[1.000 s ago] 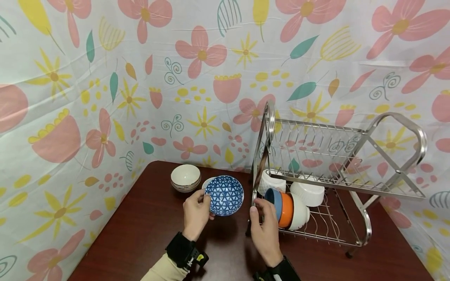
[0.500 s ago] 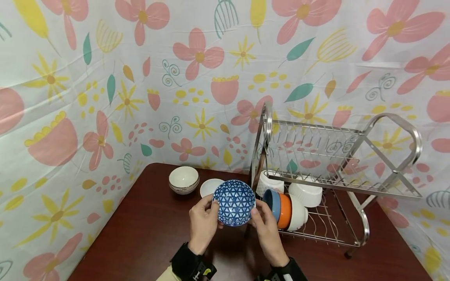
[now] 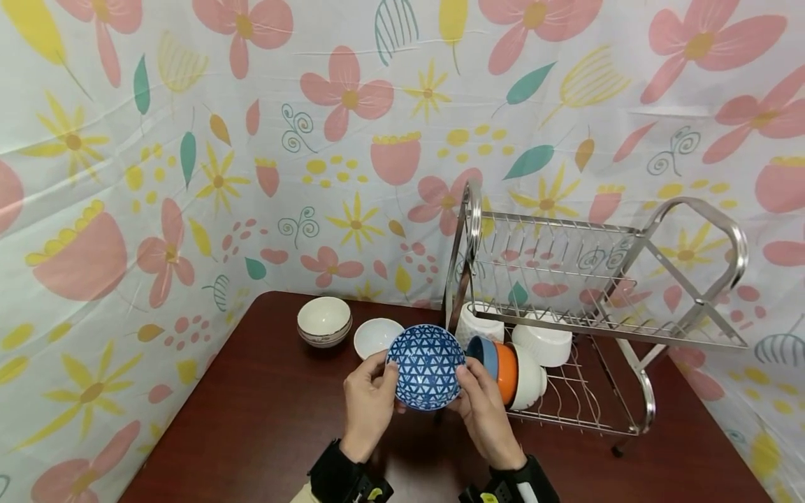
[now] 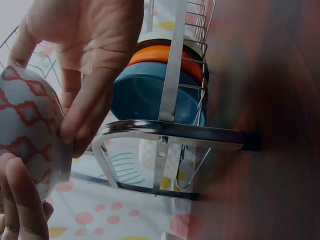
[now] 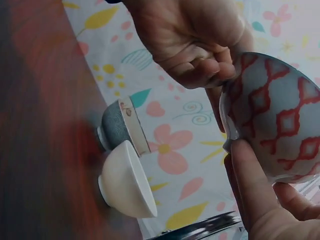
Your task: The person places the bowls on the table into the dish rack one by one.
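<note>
Holds the patterned bowl in both hands, lifted off the surface before the left end of the dish rack. Grips the rim from the left with the left hand, thumb over the edge, fingers behind; grips the opposite side likewise with the right hand, nearer the rack, one finger against the foot in the right wrist view. Leaves neither hand free: both closed only as far as the bowl's wall allows. Probably shares the grip to keep the round, smooth-looking wall from slipping, with the blue inside tipped toward the head view. On the surface, left of the rack and just beyond the patterned bowl, a small white bowl, upright; farther left of the rack, a nested stack of bowls, likely so arranged to save room. On the rack's lower tier, toward its left end, a blue bowl, an orange bowl and a cream bowl, tipped sideways in a close row, presumably for mutual support. Behind that row, also inside the rack, a textured white vessel and another white bowl, too covered to tell exactly how set.
</note>
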Available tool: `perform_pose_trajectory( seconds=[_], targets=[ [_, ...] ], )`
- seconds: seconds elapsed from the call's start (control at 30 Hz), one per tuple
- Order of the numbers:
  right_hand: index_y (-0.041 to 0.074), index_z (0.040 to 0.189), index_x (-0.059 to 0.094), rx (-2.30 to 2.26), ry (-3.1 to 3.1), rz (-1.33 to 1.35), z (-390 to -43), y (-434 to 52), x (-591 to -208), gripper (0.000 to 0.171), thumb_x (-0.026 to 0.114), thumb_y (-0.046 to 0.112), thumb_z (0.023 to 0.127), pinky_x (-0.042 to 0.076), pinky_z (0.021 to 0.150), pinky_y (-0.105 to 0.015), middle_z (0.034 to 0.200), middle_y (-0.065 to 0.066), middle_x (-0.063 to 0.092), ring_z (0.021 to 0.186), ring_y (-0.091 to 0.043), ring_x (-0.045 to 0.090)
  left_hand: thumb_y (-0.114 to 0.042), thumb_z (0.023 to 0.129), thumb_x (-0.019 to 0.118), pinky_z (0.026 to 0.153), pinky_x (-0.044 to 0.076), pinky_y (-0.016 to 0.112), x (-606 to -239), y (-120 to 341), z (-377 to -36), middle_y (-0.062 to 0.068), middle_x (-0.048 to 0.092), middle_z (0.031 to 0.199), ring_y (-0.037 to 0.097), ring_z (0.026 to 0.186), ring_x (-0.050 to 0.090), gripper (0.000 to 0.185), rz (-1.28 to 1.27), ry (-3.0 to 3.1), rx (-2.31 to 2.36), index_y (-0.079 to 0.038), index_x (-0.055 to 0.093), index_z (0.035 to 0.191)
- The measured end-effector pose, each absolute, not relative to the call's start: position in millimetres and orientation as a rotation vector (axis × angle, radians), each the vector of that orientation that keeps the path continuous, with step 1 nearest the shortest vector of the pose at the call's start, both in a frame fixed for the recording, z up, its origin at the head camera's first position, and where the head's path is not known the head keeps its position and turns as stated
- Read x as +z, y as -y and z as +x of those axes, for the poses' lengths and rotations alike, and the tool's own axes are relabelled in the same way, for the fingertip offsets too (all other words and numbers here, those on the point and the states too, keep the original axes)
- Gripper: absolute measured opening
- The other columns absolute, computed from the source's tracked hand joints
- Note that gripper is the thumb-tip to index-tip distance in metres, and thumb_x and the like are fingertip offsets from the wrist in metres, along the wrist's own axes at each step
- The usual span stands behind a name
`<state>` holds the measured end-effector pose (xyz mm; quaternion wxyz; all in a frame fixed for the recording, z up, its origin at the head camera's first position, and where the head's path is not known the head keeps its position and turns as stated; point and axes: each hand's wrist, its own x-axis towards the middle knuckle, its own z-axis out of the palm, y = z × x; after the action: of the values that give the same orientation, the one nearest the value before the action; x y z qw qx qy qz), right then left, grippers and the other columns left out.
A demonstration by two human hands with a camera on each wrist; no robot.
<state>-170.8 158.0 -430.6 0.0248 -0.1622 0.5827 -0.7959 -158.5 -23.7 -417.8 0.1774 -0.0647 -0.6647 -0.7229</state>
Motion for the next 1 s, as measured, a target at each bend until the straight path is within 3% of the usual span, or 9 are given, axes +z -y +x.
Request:
perform_pose_trajectory(
  seconds=[0.13, 0.27, 0.43, 0.53, 0.63, 0.73, 0.87, 1.0],
  targets=[
    [-0.009, 0.128, 0.033, -2.453, -1.785, -0.502, -171.3, -166.0, -428.2, 0.041, 0.035, 0.025, 0.105, 0.055, 0.079, -0.041, 0.117, -0.023, 0.047, 0.097, -0.023, 0.063, -0.007, 0.098, 0.052, 0.049, 0.053, 0.045, -420.1, 21.4, -157.9, 0.022, 0.066, 0.090, 0.029, 0.051, 0.062, 0.022, -0.249, 1.860, -2.072, 0.005, 0.063, 0.114],
    [-0.007, 0.131, 0.033, -2.480, -1.805, -0.428, -172.2, -175.6, -422.9, 0.044, 0.034, 0.029, 0.105, 0.056, 0.075, -0.037, 0.118, -0.019, 0.050, 0.095, -0.021, 0.062, -0.013, 0.103, 0.043, 0.050, 0.054, 0.043, -425.9, 16.3, -160.7, 0.020, 0.065, 0.074, 0.035, 0.053, 0.061, 0.028, -0.314, 1.831, -2.071, 0.004, 0.063, 0.112],
    [0.000, 0.141, 0.031, -2.514, -1.897, -0.334, -171.2, -189.2, -412.0, 0.047, 0.034, 0.029, 0.105, 0.055, 0.076, -0.032, 0.127, -0.012, 0.045, 0.102, -0.019, 0.058, -0.006, 0.100, 0.048, 0.055, 0.055, 0.042, -434.2, 8.0, -162.9, 0.018, 0.068, 0.086, 0.034, 0.061, 0.064, 0.022, -0.351, 1.870, -2.048, 0.004, 0.063, 0.111],
    [-0.006, 0.124, 0.043, -2.542, -2.007, -0.302, -169.6, -196.7, -404.1, 0.040, 0.037, 0.028, 0.104, 0.053, 0.068, -0.030, 0.110, -0.012, 0.051, 0.089, -0.017, 0.058, -0.001, 0.095, 0.056, 0.062, 0.056, 0.040, -437.4, 2.4, -162.6, 0.017, 0.067, 0.098, 0.026, 0.072, 0.067, 0.018, -0.359, 1.923, -2.008, 0.004, 0.063, 0.110],
    [-0.009, 0.103, 0.043, -2.552, -2.142, -0.231, -166.8, -204.0, -396.5, 0.036, 0.043, 0.026, 0.103, 0.048, 0.058, -0.028, 0.084, -0.009, 0.049, 0.069, -0.014, 0.051, 0.002, 0.090, 0.061, 0.069, 0.056, 0.036, -439.0, -3.7, -161.6, 0.018, 0.067, 0.101, 0.022, 0.082, 0.066, 0.019, -0.372, 1.981, -1.931, 0.002, 0.065, 0.110],
    [-0.007, 0.101, 0.044, -2.540, -2.259, -0.148, -163.1, -211.5, -390.0, 0.033, 0.046, 0.026, 0.102, 0.044, 0.053, -0.027, 0.074, -0.005, 0.043, 0.061, -0.012, 0.046, 0.003, 0.087, 0.065, 0.074, 0.054, 0.033, -441.7, -9.5, -161.1, 0.019, 0.067, 0.102, 0.027, 0.085, 0.066, 0.022, -0.389, 2.022, -1.878, 0.001, 0.065, 0.109],
    [-0.007, 0.109, 0.049, -2.497, -2.422, -0.062, -159.2, -221.4, -383.3, 0.030, 0.049, 0.022, 0.101, 0.041, 0.049, -0.026, 0.079, -0.006, 0.045, 0.060, -0.011, 0.043, 0.004, 0.086, 0.066, 0.074, 0.054, 0.034, -454.2, -16.8, -166.6, 0.020, 0.067, 0.100, 0.031, 0.085, 0.066, 0.023, -0.389, 2.042, -1.895, 0.004, 0.065, 0.109],
    [-0.001, 0.116, 0.055, -2.346, -2.668, 0.074, -156.2, -228.9, -378.6, 0.028, 0.055, 0.022, 0.098, 0.040, 0.048, -0.026, 0.088, -0.007, 0.051, 0.059, -0.012, 0.043, 0.001, 0.085, 0.068, 0.073, 0.055, 0.032, -473.8, -23.2, -176.6, 0.015, 0.068, 0.100, 0.026, 0.083, 0.067, 0.024, -0.360, 2.071, -1.893, 0.002, 0.066, 0.109]
  ],
)
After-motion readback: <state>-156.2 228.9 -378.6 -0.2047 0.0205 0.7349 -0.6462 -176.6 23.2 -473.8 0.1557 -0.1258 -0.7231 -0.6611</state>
